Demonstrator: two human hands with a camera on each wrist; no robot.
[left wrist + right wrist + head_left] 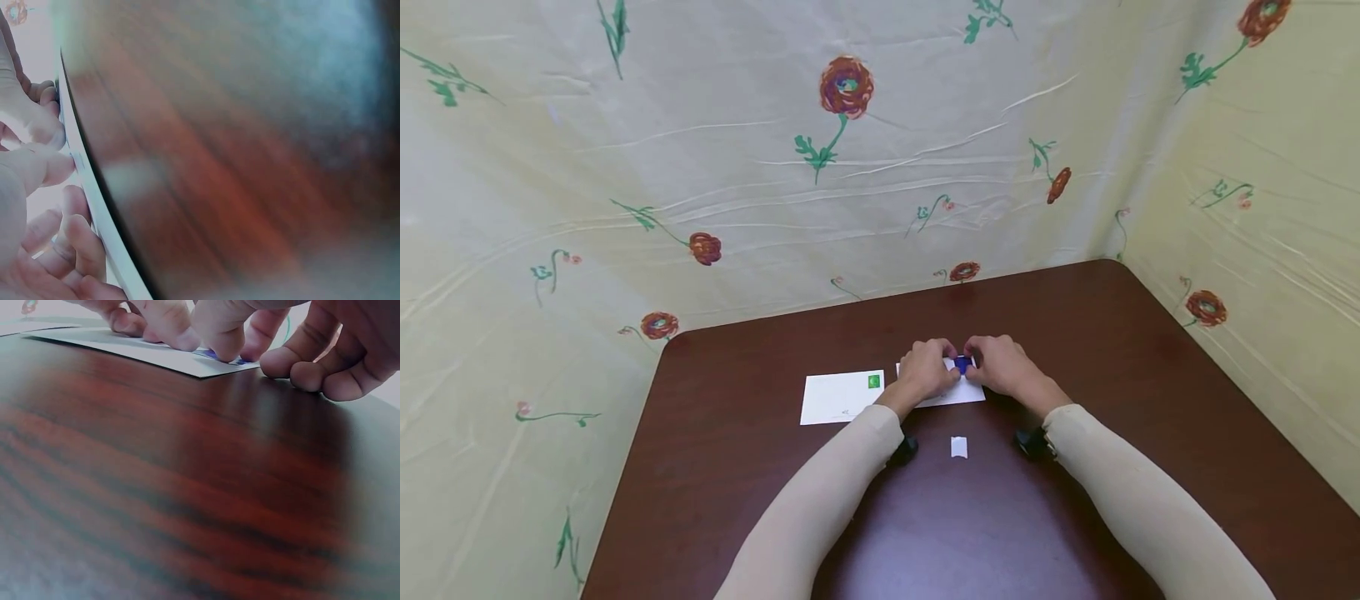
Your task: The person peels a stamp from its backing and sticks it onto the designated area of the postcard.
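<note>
A small blue stamp [962, 364] lies at the upper right corner of a white envelope [953, 395]. From its left side my left hand [925, 369] reaches in, thumb and forefinger at the stamp's edge. My right hand [1002, 365] meets it from the other side in the same way. Close up in the right wrist view, both thumbs press down over the blue stamp [209, 354], which lies flat on the envelope [150, 356]. The right hand's other fingers bend down beside the envelope's edge. Fingers partly cover the stamp.
Left of the hands lies a second white envelope [838, 398] bearing a green stamp [873, 381]. A small white slip of paper [958, 447] is on the brown table [730, 467], between the forearms. Flower-patterned sheeting [745, 167] hangs behind the table and at its sides.
</note>
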